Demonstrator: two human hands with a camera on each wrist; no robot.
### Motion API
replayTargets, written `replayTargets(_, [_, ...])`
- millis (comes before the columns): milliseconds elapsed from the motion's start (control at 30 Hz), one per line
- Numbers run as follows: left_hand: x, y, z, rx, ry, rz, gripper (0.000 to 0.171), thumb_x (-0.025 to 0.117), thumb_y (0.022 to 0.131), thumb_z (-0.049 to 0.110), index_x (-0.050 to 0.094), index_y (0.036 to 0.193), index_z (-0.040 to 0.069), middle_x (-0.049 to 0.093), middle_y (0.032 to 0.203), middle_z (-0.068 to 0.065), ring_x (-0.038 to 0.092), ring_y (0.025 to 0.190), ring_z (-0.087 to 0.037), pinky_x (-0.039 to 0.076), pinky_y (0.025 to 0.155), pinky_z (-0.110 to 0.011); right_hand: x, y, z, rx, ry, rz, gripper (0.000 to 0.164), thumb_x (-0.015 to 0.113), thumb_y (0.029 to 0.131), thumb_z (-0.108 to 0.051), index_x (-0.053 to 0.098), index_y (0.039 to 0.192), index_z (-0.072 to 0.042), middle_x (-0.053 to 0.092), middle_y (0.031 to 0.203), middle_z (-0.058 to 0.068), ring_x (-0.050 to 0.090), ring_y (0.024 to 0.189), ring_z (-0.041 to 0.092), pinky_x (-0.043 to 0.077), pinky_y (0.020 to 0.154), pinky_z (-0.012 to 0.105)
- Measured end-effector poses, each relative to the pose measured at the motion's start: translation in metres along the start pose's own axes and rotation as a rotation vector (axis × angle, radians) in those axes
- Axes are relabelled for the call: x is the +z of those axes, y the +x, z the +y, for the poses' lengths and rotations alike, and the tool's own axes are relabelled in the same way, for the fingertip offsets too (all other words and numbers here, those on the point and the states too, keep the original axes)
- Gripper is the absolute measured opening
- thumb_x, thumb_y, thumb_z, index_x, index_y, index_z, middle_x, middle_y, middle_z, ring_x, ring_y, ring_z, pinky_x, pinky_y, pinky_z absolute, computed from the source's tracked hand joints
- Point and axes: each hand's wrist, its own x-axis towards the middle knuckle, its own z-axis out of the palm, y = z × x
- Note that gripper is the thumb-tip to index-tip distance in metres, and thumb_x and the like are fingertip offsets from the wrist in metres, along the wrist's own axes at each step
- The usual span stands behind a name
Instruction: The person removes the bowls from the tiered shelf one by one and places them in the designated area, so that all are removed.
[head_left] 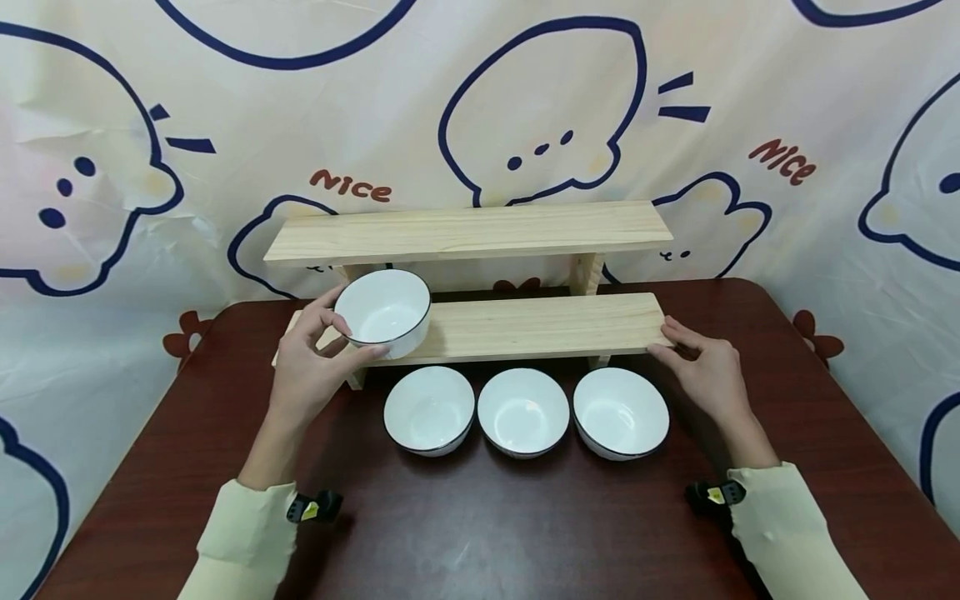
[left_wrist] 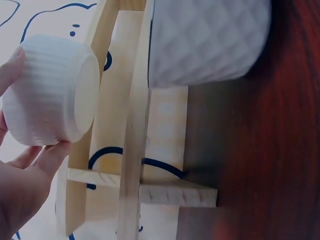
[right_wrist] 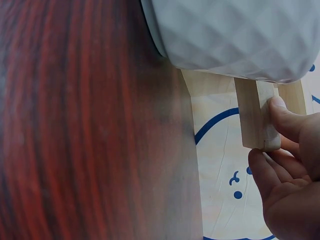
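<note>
My left hand (head_left: pixel 309 354) grips a white bowl (head_left: pixel 386 310) with a dark rim by its left side, thumb at the front and fingers behind. The bowl is upright over the left end of the lower board of a two-tier wooden shelf (head_left: pixel 540 325); whether its base touches the wood I cannot tell. In the left wrist view, the ribbed side and base of this bowl (left_wrist: pixel 47 90) show. My right hand (head_left: pixel 708 371) pinches the right end of the lower board, and the right wrist view shows thumb and fingers on that board end (right_wrist: pixel 267 117).
Three more white bowls stand upright in a row on the dark wood table in front of the shelf: left (head_left: pixel 430 410), middle (head_left: pixel 523 412) and right (head_left: pixel 621 413). The upper board (head_left: pixel 472 232) overhangs behind. A patterned cloth (head_left: pixel 555 108) hangs at the back.
</note>
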Motion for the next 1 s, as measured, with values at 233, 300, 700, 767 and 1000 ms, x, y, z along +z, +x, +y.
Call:
replayTargets(233, [-0.008,-0.007,-0.006,-0.024,0.032,0.008,0.041,0.09,0.072,-0.002,0.054,0.09,-0.008,0.048,0.15,-0.007,0.047,0.135,-0.029,0.053,0.097,-0.043,0.001,0.0,0.001,0.003,0.0,-0.002,0.046,0.082,0.087,-0.013,0.065,0.125,0.008,0.063,0.131,0.02,0.058,0.123,0.039,0.049,0.093,0.057])
replayTargets(300, [-0.011,-0.01,-0.007,-0.027,0.03,0.011,0.041,0.09,0.072,-0.003,0.053,0.09,-0.007,0.049,0.15,-0.006,0.047,0.136,-0.029,0.054,0.094,-0.035,0.001,0.0,0.002,0.004,-0.001,-0.005,0.046,0.081,0.088,-0.012,0.064,0.125,0.009,0.062,0.131,0.02,0.058,0.123,0.04,0.049,0.093,0.057])
replayTargets(700, [-0.031,-0.032,-0.013,-0.023,0.096,0.005,0.041,0.09,0.07,-0.007,0.053,0.09,-0.007,0.048,0.15,-0.007,0.054,0.122,-0.022,0.052,0.084,-0.014,0.0,0.001,0.0,0.019,0.006,-0.01,0.047,0.081,0.088,-0.013,0.065,0.126,0.007,0.062,0.131,0.019,0.056,0.125,0.04,0.048,0.095,0.058])
replayTargets(767, [-0.034,-0.036,-0.014,-0.049,0.12,0.002,0.042,0.09,0.07,-0.005,0.054,0.091,-0.007,0.046,0.151,-0.008,0.053,0.123,-0.025,0.051,0.084,-0.013,0.0,0.001,0.0,0.028,0.006,-0.014,0.047,0.081,0.088,-0.014,0.064,0.127,0.006,0.062,0.132,0.019,0.055,0.126,0.04,0.047,0.096,0.058])
replayTargets(1000, [-0.044,-0.047,-0.018,-0.088,0.168,-0.027,0.044,0.092,0.07,-0.002,0.053,0.09,-0.005,0.043,0.152,-0.008,0.05,0.127,-0.033,0.048,0.087,-0.012,0.001,0.0,0.001,0.022,0.003,-0.01,0.047,0.081,0.088,-0.013,0.064,0.126,0.007,0.062,0.131,0.019,0.056,0.126,0.041,0.047,0.096,0.058])
